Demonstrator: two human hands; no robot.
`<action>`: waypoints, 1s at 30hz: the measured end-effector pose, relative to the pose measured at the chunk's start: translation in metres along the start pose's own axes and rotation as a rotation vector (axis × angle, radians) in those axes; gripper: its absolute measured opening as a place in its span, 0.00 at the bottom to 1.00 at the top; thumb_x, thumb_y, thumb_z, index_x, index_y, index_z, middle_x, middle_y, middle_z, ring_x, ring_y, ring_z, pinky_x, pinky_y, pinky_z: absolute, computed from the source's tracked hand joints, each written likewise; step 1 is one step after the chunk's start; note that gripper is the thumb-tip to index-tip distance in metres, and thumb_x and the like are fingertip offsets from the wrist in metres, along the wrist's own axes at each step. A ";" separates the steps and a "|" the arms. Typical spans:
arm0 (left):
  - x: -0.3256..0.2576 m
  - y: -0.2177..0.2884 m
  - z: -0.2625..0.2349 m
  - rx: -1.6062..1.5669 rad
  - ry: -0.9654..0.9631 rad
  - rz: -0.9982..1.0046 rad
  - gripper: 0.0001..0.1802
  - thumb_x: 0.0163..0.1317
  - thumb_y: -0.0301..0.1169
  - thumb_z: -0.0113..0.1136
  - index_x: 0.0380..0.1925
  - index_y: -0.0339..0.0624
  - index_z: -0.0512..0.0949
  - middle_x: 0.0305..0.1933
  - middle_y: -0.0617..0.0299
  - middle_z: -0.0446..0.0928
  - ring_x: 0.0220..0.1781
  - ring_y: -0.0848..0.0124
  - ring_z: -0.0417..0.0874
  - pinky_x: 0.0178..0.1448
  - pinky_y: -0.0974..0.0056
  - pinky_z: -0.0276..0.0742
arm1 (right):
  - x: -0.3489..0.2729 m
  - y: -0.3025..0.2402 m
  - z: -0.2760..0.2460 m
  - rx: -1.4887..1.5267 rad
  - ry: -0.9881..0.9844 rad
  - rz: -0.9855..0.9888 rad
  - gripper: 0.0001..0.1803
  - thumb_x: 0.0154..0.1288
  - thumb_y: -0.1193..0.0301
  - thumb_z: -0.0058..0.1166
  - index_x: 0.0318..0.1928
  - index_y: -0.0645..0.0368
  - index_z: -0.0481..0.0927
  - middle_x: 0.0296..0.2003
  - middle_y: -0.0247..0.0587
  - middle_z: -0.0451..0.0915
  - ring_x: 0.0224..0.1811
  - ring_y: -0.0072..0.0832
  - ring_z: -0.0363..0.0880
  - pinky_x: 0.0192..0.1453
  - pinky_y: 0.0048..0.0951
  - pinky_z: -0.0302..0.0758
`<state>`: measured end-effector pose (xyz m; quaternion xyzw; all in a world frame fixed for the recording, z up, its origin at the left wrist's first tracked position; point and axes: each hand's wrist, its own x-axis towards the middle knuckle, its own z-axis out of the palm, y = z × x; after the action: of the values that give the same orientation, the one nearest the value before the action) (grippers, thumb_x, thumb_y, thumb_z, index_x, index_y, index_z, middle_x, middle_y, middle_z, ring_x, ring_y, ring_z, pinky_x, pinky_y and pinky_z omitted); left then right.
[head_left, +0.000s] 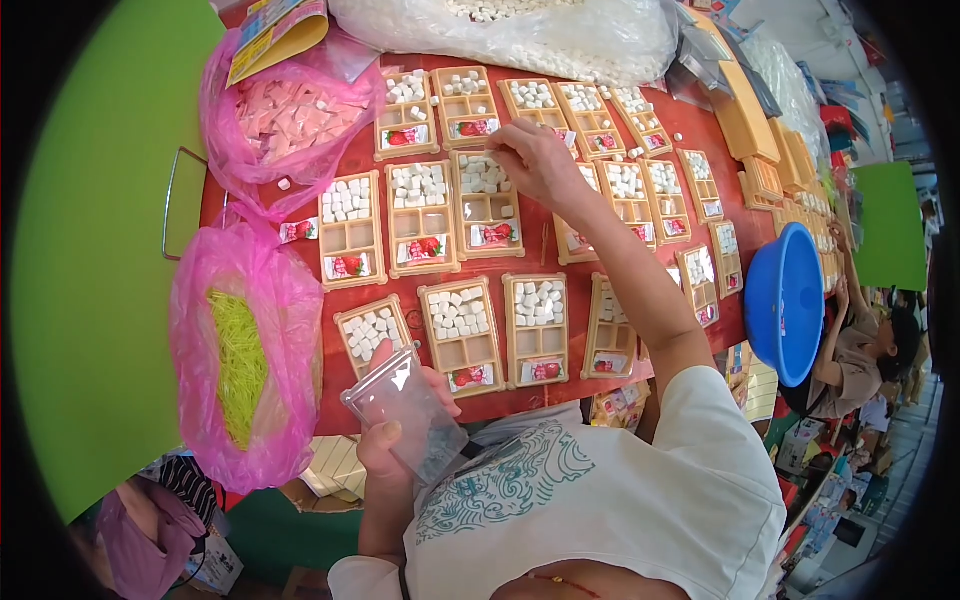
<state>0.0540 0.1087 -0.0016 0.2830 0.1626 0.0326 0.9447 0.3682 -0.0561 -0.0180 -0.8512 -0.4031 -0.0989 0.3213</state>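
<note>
My left hand (380, 452) grips a clear plastic bag (402, 400) with small dark grey pieces in its lower end. It is held over the table's near edge, by a tray of white cubes (372, 328). My right hand (545, 168) reaches across the table, fingers curled and pinched together, above the top of a beige compartment tray (488, 208). Whatever is between those fingertips is too small or hidden to make out. That tray has white marshmallow-like cubes at its far end and a strawberry-print packet (493, 235) in a near compartment.
Several similar trays stand in rows on the red table (440, 402). Pink bags of pink packets (300, 118) and green shreds (238, 360) lie left. A large clear bag of white pieces (510, 40) lies at the back. A blue basin (785, 305) and another person (860, 360) are right.
</note>
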 end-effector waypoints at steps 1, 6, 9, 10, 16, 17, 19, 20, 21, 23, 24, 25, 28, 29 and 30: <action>0.000 0.000 -0.001 0.002 0.001 -0.001 0.53 0.45 0.42 0.63 0.73 0.48 0.51 0.48 0.41 0.73 0.42 0.55 0.80 0.44 0.53 0.81 | -0.004 -0.003 -0.003 0.044 -0.027 0.014 0.04 0.59 0.76 0.57 0.36 0.60 0.79 0.32 0.40 0.78 0.35 0.40 0.78 0.39 0.35 0.73; 0.000 -0.002 0.002 -0.018 -0.009 -0.007 0.52 0.46 0.42 0.63 0.72 0.46 0.51 0.48 0.41 0.73 0.43 0.55 0.80 0.44 0.53 0.82 | -0.028 -0.008 -0.007 -0.105 -0.086 -0.005 0.04 0.60 0.76 0.57 0.36 0.59 0.80 0.33 0.40 0.77 0.36 0.38 0.77 0.42 0.35 0.72; -0.002 -0.005 0.006 -0.014 -0.010 -0.009 0.52 0.46 0.42 0.63 0.72 0.45 0.51 0.48 0.41 0.72 0.43 0.55 0.80 0.44 0.53 0.82 | -0.036 -0.012 -0.002 -0.213 -0.105 -0.071 0.04 0.60 0.75 0.57 0.37 0.58 0.80 0.33 0.40 0.77 0.38 0.36 0.77 0.45 0.35 0.72; -0.004 -0.006 0.007 -0.013 -0.005 0.005 0.52 0.46 0.42 0.63 0.72 0.45 0.51 0.48 0.41 0.72 0.43 0.54 0.80 0.44 0.53 0.82 | -0.036 -0.014 -0.001 -0.247 -0.107 -0.092 0.05 0.60 0.75 0.57 0.37 0.58 0.80 0.33 0.40 0.77 0.38 0.36 0.77 0.45 0.35 0.71; -0.010 -0.006 0.005 0.016 -0.005 0.031 0.53 0.47 0.43 0.63 0.73 0.45 0.48 0.47 0.41 0.72 0.42 0.55 0.80 0.43 0.53 0.82 | -0.043 -0.005 -0.028 -0.125 0.080 -0.022 0.06 0.58 0.77 0.58 0.38 0.60 0.80 0.32 0.42 0.76 0.36 0.40 0.77 0.39 0.38 0.73; -0.011 -0.006 0.005 0.019 -0.010 0.025 0.53 0.47 0.43 0.63 0.73 0.45 0.48 0.47 0.41 0.72 0.42 0.55 0.80 0.43 0.53 0.82 | -0.047 0.006 -0.036 -0.135 0.122 0.029 0.06 0.58 0.77 0.58 0.37 0.61 0.80 0.31 0.43 0.76 0.34 0.41 0.77 0.37 0.38 0.73; -0.013 -0.006 0.006 0.030 0.014 0.025 0.54 0.47 0.44 0.62 0.73 0.46 0.48 0.47 0.41 0.72 0.41 0.55 0.80 0.43 0.53 0.82 | -0.056 0.020 -0.053 -0.197 0.157 0.114 0.04 0.58 0.77 0.57 0.36 0.61 0.81 0.28 0.45 0.76 0.29 0.43 0.77 0.33 0.38 0.74; -0.013 -0.007 0.007 0.030 0.011 0.022 0.54 0.47 0.44 0.62 0.73 0.46 0.48 0.47 0.41 0.72 0.41 0.55 0.80 0.43 0.53 0.82 | -0.062 0.025 -0.056 -0.201 0.158 0.117 0.04 0.58 0.77 0.57 0.36 0.61 0.81 0.28 0.45 0.76 0.29 0.43 0.77 0.33 0.38 0.74; -0.013 -0.009 0.007 0.036 0.019 0.015 0.54 0.47 0.44 0.62 0.73 0.45 0.48 0.47 0.41 0.72 0.41 0.55 0.80 0.43 0.53 0.83 | -0.068 0.029 -0.056 -0.216 0.136 0.130 0.04 0.59 0.77 0.56 0.36 0.61 0.80 0.28 0.45 0.76 0.29 0.44 0.77 0.33 0.39 0.74; -0.012 -0.012 0.009 0.042 0.024 0.007 0.54 0.47 0.44 0.62 0.73 0.45 0.48 0.47 0.41 0.72 0.40 0.54 0.80 0.43 0.53 0.83 | -0.079 0.035 -0.054 -0.232 0.066 0.169 0.04 0.60 0.76 0.56 0.35 0.62 0.79 0.29 0.45 0.76 0.32 0.45 0.78 0.36 0.41 0.75; -0.011 -0.013 0.009 0.042 0.005 0.004 0.53 0.47 0.44 0.62 0.73 0.45 0.48 0.47 0.41 0.72 0.41 0.54 0.80 0.44 0.53 0.83 | -0.081 0.033 -0.052 -0.232 0.066 0.171 0.04 0.60 0.76 0.56 0.35 0.62 0.79 0.29 0.45 0.76 0.32 0.45 0.78 0.36 0.41 0.75; -0.011 -0.014 0.010 0.042 -0.014 0.002 0.53 0.48 0.43 0.62 0.73 0.44 0.48 0.48 0.40 0.72 0.41 0.54 0.80 0.44 0.53 0.83 | -0.081 0.030 -0.048 -0.250 0.058 0.176 0.04 0.60 0.76 0.55 0.35 0.62 0.79 0.30 0.45 0.75 0.33 0.45 0.77 0.37 0.41 0.75; -0.012 -0.017 0.014 0.005 -0.056 0.012 0.52 0.49 0.41 0.62 0.73 0.44 0.47 0.48 0.39 0.72 0.42 0.54 0.80 0.44 0.53 0.83 | -0.082 0.031 -0.045 -0.267 0.034 0.188 0.04 0.61 0.75 0.54 0.36 0.62 0.77 0.31 0.46 0.75 0.37 0.45 0.77 0.41 0.41 0.74; -0.013 -0.017 0.014 0.009 -0.056 0.016 0.52 0.49 0.41 0.62 0.73 0.44 0.47 0.48 0.39 0.72 0.42 0.54 0.80 0.44 0.53 0.83 | -0.083 0.031 -0.046 -0.280 0.047 0.166 0.04 0.61 0.74 0.54 0.36 0.61 0.77 0.31 0.46 0.75 0.37 0.44 0.77 0.41 0.40 0.74; -0.013 -0.018 0.013 -0.001 -0.067 0.008 0.52 0.50 0.40 0.62 0.73 0.44 0.47 0.48 0.39 0.72 0.43 0.54 0.80 0.44 0.52 0.82 | -0.083 0.032 -0.046 -0.294 0.061 0.142 0.04 0.62 0.74 0.54 0.36 0.60 0.78 0.31 0.45 0.75 0.37 0.43 0.77 0.41 0.40 0.74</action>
<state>0.0453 0.0850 0.0030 0.2841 0.1296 0.0268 0.9496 0.3416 -0.1512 -0.0330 -0.9119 -0.3133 -0.1596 0.2116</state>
